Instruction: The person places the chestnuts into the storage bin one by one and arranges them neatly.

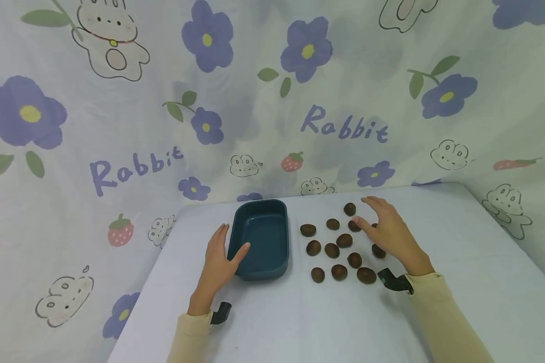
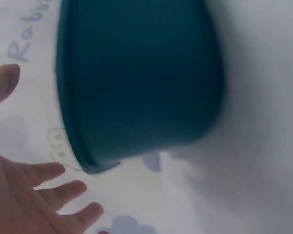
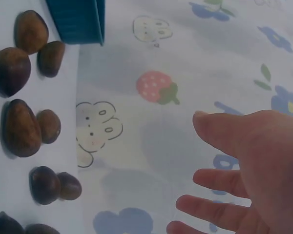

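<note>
A deep teal rectangular tub [image 1: 260, 269] stands on the table with nothing inside it. My left hand [image 1: 219, 264] is at its left side, fingers spread and thumb by the near left rim; in the left wrist view the tub [image 2: 141, 83] looms beside the loose fingers, and contact cannot be told. Several brown chestnuts [image 1: 344, 240] lie scattered right of the tub. Over their right edge hovers my right hand [image 1: 392, 232], thumb and fingers apart, holding nothing and partly hiding some chestnuts. In the right wrist view the chestnuts [image 3: 22, 127] lie left of that hand [image 3: 263, 170].
A white cloth covers the table [image 1: 300, 322]. Behind and beside it hangs a curtain [image 1: 263, 116] printed with rabbits, flowers and strawberries. Small black devices are strapped at both wrists, below the cream sleeves [image 1: 440, 312].
</note>
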A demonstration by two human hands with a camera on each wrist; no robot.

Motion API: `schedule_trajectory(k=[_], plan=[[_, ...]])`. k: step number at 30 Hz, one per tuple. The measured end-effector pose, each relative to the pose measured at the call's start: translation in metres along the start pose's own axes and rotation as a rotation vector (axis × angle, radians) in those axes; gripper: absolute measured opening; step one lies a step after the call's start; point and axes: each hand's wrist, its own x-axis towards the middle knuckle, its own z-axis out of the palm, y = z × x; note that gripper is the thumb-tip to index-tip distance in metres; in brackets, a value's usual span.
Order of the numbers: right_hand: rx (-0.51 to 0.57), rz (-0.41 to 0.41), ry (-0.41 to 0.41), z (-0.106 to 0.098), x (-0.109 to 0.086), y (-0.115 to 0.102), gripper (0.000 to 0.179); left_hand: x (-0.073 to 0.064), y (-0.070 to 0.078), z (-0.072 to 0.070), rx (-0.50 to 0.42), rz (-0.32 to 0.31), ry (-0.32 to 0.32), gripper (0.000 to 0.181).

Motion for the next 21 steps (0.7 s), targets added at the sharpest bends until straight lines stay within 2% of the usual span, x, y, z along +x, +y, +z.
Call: schedule_trajectory(k=[6, 12, 16, 21], plan=[[0.009, 0.063, 0.002, -0.004, 0.000, 0.012, 0.060, -0.002, -0.020, 0.009, -0.058, -0.085, -0.082, 0.101], [0.020, 0.114, 0.002, -0.005, 0.001, 0.030, 0.061, -0.001, -0.028, 0.012, -0.093, -0.145, -0.194, 0.112], [0.024, 0.138, 0.010, -0.006, 0.000, 0.042, 0.060, 0.000, -0.030, 0.014, -0.118, -0.144, -0.231, 0.119], [0.024, 0.147, 0.000, -0.004, 0.000, 0.055, 0.059, 0.001, -0.034, 0.014, -0.165, -0.102, -0.279, 0.127]])
